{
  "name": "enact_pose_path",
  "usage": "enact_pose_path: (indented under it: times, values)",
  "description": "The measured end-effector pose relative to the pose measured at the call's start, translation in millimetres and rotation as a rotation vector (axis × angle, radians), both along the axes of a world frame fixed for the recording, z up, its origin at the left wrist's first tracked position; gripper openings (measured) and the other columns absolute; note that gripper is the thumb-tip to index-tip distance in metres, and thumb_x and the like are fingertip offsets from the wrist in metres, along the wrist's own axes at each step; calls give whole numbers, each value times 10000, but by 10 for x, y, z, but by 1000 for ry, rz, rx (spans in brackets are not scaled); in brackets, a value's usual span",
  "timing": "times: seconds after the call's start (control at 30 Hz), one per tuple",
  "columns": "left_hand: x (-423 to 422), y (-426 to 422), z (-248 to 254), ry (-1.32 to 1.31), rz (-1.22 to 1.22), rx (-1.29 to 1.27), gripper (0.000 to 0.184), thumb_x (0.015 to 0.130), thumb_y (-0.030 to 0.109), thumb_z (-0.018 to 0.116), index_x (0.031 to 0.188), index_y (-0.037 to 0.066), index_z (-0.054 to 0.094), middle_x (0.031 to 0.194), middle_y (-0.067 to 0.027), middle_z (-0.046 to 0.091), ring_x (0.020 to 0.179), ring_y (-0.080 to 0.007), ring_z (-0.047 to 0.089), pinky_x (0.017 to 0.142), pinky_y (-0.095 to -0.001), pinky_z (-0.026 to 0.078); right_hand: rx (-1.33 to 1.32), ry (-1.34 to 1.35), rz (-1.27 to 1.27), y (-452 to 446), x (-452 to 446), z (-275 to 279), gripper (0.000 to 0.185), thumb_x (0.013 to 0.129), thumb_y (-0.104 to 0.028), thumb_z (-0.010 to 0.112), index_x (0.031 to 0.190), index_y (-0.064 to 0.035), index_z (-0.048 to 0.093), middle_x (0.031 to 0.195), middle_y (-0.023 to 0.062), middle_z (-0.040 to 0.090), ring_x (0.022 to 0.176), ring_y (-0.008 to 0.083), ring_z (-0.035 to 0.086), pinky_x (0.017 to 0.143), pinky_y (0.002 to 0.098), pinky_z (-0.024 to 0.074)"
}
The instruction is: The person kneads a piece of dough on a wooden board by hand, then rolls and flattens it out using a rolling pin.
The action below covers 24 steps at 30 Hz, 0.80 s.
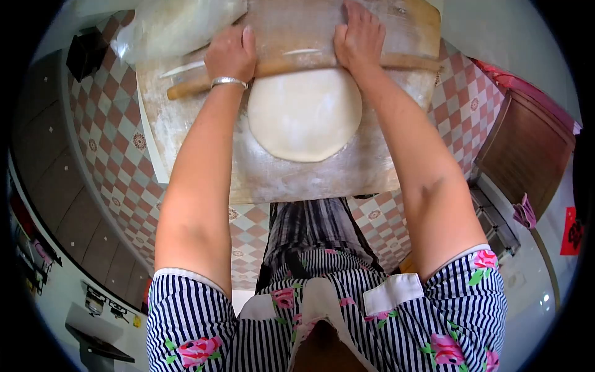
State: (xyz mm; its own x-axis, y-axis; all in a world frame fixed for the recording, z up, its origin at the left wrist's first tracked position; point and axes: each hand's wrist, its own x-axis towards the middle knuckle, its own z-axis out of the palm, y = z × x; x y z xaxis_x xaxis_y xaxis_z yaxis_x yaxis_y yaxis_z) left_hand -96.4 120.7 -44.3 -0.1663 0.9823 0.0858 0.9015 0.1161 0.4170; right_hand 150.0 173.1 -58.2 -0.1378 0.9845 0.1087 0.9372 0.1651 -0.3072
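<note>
A round, flat sheet of dough (305,118) lies on a floured wooden board (310,183). Across its far edge runs a long wooden rolling pin (291,64), tilted slightly up to the right. My left hand (230,53), with a silver bracelet at the wrist, is closed over the pin left of the dough, thumb pointing forward. Over the pin at the dough's far right is my right hand (361,37), its fingers bent forward past the wood. Both palms hide the parts of the pin beneath them.
At the board's far left lies a pale floury sheet (186,25) with clear plastic (126,40) beside it. A black bin (87,53) stands on the checkered tile floor (124,161). A brown wooden panel (527,149) is at the right.
</note>
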Motion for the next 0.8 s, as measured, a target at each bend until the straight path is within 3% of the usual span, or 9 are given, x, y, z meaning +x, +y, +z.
enact_pose_path:
  times: [0.1,0.2,0.27,0.37,0.47,0.6,0.67,0.73,0.8]
  values:
    - [49,-144,-4,-36,-43,355,138,891,211,609,854,80,637,915,-108,630,848,-340,558,781,-436,473,-64,-2,-69,90,-19,73,585,911,-271,488,1445,-46,400,1440,205,452,1328,385,394,1119,548,256]
    - [399,-851,13,-167,203,309,156,877,226,638,899,73,658,917,-110,624,899,-342,565,844,-430,467,1,-25,-136,192,-10,-36,567,898,-243,492,1424,-42,423,1418,211,472,1304,389,419,1096,556,283]
    - [548,-1252,-119,-216,392,137,221,857,266,671,947,65,671,952,-124,642,942,-343,587,862,-431,471,68,-64,-124,232,-7,-86,562,893,-227,494,1418,-38,425,1411,217,475,1286,391,438,1076,560,305]
    - [522,-1309,46,-252,486,-191,341,816,351,722,971,48,698,960,-152,679,919,-335,629,840,-422,490,13,-37,55,-254,166,169,529,806,-399,645,1254,-126,571,1308,123,561,1202,317,496,1020,503,348]
    - [377,-1299,77,-328,462,-431,381,801,379,743,934,24,702,945,-176,703,884,-355,661,789,-431,508,164,-85,453,-765,548,185,469,805,-381,685,1192,-135,587,1229,100,585,1151,315,511,948,469,393]
    - [527,-1840,60,-332,493,-514,385,807,393,737,865,14,700,862,-173,710,804,-382,669,731,-447,515,-10,-46,539,-1263,886,328,311,815,-200,693,1106,-145,598,1121,65,596,1061,297,544,859,438,427]
    - [717,-2363,289,-413,498,-529,339,846,365,699,873,27,701,918,-173,706,882,-366,665,757,-429,508,32,-14,598,-1612,982,263,292,812,-150,689,1092,-163,607,1055,56,610,999,278,575,831,424,435]
    - [732,-2895,310,-462,361,-276,290,889,311,633,1039,72,700,1131,-172,668,1123,-352,596,914,-453,454,-6,-1,544,-2034,926,465,260,839,-141,656,1096,-173,632,1027,35,622,986,267,586,857,385,426]
    - [628,-2881,425,-249,254,-55,328,900,283,596,1186,132,655,1297,-141,583,1256,-349,488,1024,-500,355,-193,-38,476,-2364,960,510,309,848,-246,660,1147,-184,621,1108,58,602,1069,270,562,929,445,397]
